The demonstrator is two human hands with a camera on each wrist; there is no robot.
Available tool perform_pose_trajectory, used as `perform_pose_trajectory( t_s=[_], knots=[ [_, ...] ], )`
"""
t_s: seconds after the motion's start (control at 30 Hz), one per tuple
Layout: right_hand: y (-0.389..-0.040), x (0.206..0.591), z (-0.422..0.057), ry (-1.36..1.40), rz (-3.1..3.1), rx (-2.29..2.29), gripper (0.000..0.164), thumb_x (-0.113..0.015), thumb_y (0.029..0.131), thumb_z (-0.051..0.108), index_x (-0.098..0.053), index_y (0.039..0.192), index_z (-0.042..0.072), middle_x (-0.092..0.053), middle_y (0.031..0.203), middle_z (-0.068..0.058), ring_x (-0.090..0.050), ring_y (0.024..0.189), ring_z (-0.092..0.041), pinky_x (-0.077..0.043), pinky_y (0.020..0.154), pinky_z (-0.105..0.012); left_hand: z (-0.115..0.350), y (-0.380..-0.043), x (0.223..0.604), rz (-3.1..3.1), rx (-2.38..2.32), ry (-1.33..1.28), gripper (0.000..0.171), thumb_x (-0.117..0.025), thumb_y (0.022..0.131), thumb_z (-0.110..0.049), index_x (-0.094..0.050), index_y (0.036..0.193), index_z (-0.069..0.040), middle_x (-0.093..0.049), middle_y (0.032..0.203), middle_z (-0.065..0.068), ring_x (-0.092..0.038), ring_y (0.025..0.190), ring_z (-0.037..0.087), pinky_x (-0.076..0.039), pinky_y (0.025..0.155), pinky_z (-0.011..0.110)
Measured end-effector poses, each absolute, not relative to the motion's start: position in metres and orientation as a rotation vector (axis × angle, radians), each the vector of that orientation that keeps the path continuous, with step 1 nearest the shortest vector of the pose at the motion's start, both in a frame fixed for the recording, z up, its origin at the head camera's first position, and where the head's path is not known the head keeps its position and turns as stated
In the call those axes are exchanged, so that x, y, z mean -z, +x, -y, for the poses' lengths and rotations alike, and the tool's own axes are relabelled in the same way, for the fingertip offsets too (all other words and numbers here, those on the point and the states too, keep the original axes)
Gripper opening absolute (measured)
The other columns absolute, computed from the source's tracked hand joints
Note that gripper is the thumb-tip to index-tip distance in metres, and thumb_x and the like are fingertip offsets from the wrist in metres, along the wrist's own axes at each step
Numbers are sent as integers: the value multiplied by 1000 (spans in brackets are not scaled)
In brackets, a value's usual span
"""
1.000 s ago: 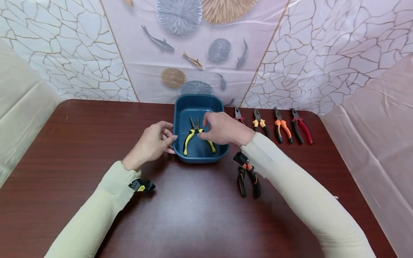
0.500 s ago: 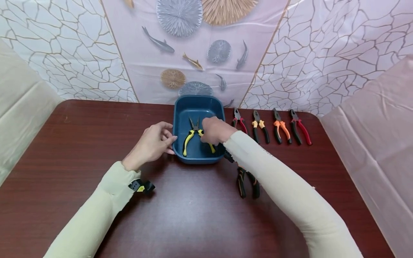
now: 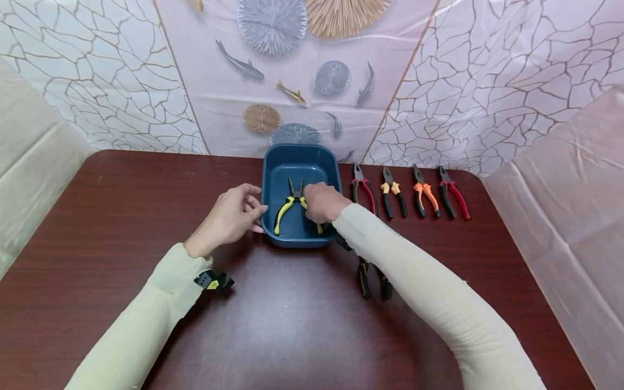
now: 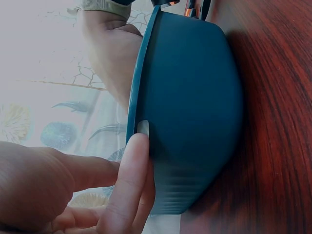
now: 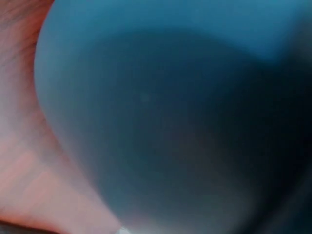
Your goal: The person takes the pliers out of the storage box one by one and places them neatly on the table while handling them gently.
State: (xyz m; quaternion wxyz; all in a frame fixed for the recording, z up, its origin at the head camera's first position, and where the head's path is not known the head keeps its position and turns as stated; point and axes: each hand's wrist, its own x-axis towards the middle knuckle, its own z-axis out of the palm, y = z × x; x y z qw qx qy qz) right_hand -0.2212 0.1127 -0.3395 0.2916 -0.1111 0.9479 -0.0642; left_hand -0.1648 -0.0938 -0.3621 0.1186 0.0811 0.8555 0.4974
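Note:
A blue plastic bin [image 3: 299,243] stands near the back edge of the table. Long-nose pliers with yellow and black handles [image 3: 283,213] lie spread inside it, tips pointing away. My right hand [image 3: 323,202] reaches into the bin, fingers curled at the right handle of these pliers and covering much of it. Outside the bin's left wall, my left hand [image 3: 229,219] rests with relaxed fingertips at the rim. In the left wrist view its fingers [image 4: 129,180] touch the outer wall just below the rim. The right wrist view is dark and blurred, filled mostly by the bin wall [image 5: 97,87].
Right of the bin lie red-black pliers [image 3: 374,201], yellow-black pliers [image 3: 401,201], orange-black pliers [image 3: 431,197] and red-handled pliers [image 3: 458,198] in a row. Black-orange pliers [image 3: 364,279] lie nearer, partly under the right forearm. A patterned cloth [image 3: 302,86] hangs behind the brown table [image 3: 283,325].
My right hand has come down and left onto the pliers' right handle, its fingers curling. The pliers have turned slightly and closed a little toward me in the bin. The left hand stays put.

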Motion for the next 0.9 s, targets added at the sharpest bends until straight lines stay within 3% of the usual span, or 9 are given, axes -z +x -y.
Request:
perform_pose_trajectory(
  t_s=[0.23, 0.43, 0.67, 0.9],
  knots=[
    [-226, 341, -114, -302, -2491, 166, 10, -55, 104, 15, -59, 105, 5, -60, 81, -8, -66, 63, -17, -56, 53, -22, 94, -165, 362, -2509, -1448, 245, 48, -60, 102, -8, -45, 145, 6, -65, 106, 22, -71, 64, 13, -67, 69, 42],
    [-228, 338, -113, -312, -2475, 110, 11, -57, 104, 17, -57, 108, 7, -61, 95, -11, -68, 73, -18, -61, 61, -24, 94, -165, 362, -2510, -1444, 243, 48, -60, 102, -8, -45, 145, 7, -64, 105, 22, -70, 63, 13, -67, 69, 42],
    [-224, 330, -113, -334, -2482, 158, 9, -57, 104, 15, -57, 106, 6, -64, 87, -10, -69, 71, -18, -56, 56, -22, 94, -165, 362, -2510, -1451, 250, 48, -60, 102, -8, -45, 145, 7, -64, 106, 23, -71, 64, 13, -67, 68, 42],
    [-224, 320, -115, -349, -2488, 206, 10, -59, 103, 14, -58, 107, 6, -66, 94, -12, -74, 69, -16, -65, 71, -29, 94, -164, 362, -2498, -1460, 249, 48, -60, 103, -7, -44, 145, 7, -64, 106, 23, -71, 66, 12, -67, 69, 42]
  ],
)
